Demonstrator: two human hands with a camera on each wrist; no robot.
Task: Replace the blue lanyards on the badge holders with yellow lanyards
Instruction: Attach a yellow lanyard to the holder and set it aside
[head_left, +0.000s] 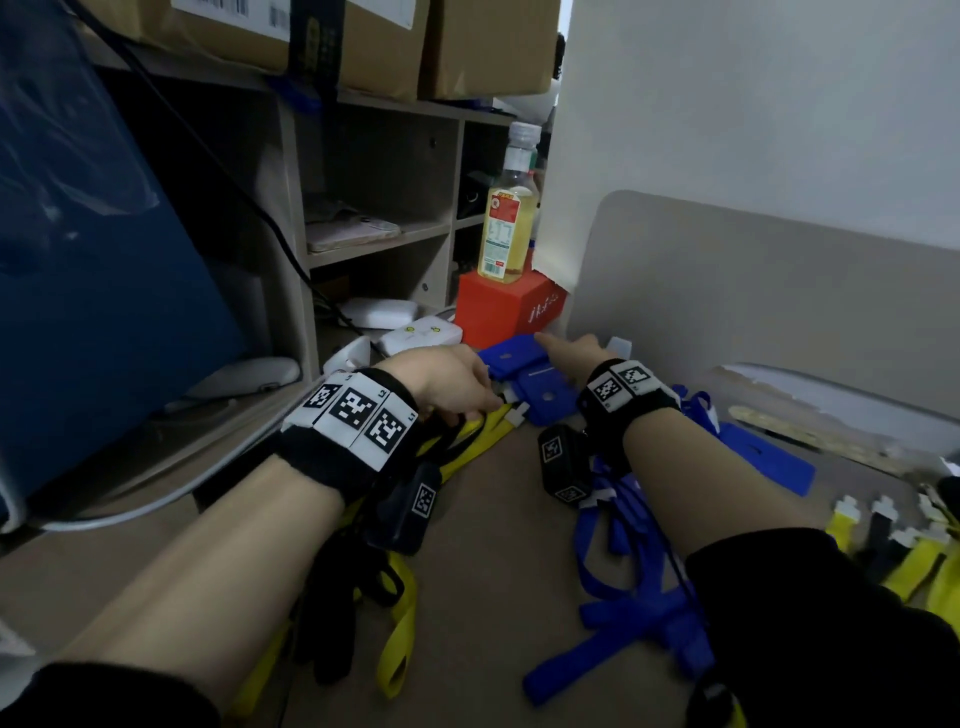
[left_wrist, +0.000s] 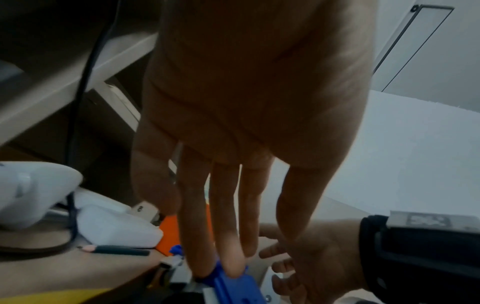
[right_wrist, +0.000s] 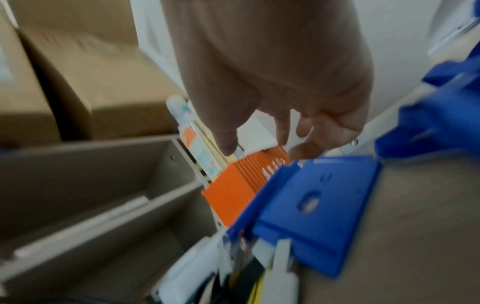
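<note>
— Hands?
— Left hand (head_left: 447, 382) flat, straight fingers pressing the stacked blue plastic badge holders (head_left: 524, 376) at the desk's (head_left: 493, 519) far edge. Right hand (head_left: 574, 347) spread beside them, holding nothing.
— Handling?
— Holders look rigid and light; grip by edges. Yellow woven lanyards (head_left: 478, 441) limp; take them at the white clips (head_left: 518, 413).

badge holders (head_left: 545, 397): matt blue plastic | lanyards (head_left: 628, 597): woven cloth | desk (head_left: 493, 545): smooth wood-look
</note>
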